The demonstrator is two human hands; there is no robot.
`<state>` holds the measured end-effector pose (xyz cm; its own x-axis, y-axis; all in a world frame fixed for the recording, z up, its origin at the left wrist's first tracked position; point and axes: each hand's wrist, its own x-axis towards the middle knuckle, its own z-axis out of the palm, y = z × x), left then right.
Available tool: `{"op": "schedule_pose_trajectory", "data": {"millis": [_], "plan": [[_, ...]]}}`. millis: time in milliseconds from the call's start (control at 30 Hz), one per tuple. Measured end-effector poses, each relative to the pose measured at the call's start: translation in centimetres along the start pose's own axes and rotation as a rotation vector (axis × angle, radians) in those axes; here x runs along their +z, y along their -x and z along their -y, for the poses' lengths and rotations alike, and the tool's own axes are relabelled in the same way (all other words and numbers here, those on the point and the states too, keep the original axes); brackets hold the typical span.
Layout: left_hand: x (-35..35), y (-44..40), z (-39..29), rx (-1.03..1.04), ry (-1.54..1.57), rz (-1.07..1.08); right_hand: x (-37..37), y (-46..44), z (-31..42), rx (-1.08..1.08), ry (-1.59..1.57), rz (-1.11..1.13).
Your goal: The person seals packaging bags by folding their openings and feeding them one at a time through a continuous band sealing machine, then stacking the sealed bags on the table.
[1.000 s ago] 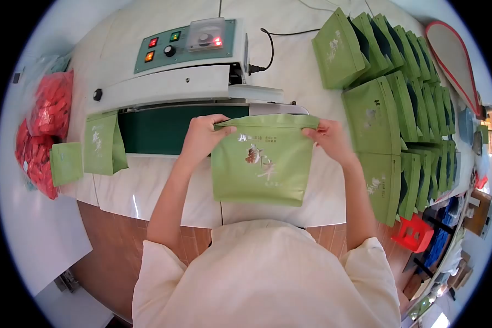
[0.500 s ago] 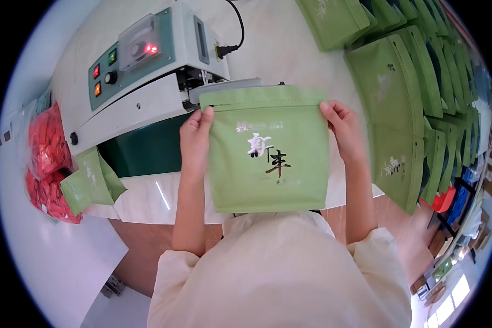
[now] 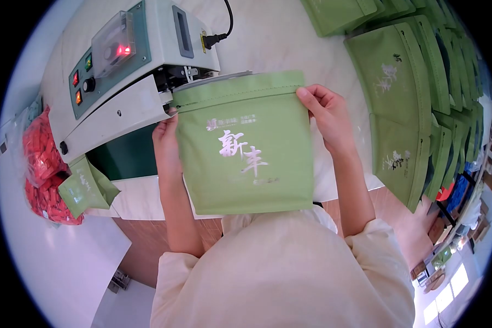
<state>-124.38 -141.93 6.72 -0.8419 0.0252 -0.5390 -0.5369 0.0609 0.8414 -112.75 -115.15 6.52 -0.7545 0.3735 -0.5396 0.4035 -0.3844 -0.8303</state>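
Observation:
A green pouch (image 3: 246, 147) with shiny printed characters hangs spread between my two hands, its top edge upward. My left hand (image 3: 168, 142) pinches the upper left side of the pouch, close under the end of the sealing machine (image 3: 131, 60). At the upper right corner, my right hand (image 3: 325, 112) grips the pouch between thumb and fingers. The pouch's upper left corner is at the machine's inlet; whether the edge has entered it I cannot tell. Red and orange switches glow on the machine's panel.
Many green pouches (image 3: 391, 87) stand stacked on the right of the table. Another green pouch (image 3: 87, 186) lies left of the machine's dark green belt (image 3: 128, 156), beside bags of red packets (image 3: 41, 158). A black power cord (image 3: 228, 22) plugs into the machine's side.
Both hands have moved left with the pouch, bringing its upper left corner to the machine's inlet. The pouch has tilted a little, its right side higher. The view has shifted slightly.

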Motion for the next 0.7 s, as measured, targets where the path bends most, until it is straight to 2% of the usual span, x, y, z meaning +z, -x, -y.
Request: {"op": "schedule_pose_trajectory", "data": {"millis": [700], "plan": [[-5.3,-2.0,-0.6,0.055,-0.093,-0.097,4.0,-1.0,0.0,0.043,0.084,0.069]]}}
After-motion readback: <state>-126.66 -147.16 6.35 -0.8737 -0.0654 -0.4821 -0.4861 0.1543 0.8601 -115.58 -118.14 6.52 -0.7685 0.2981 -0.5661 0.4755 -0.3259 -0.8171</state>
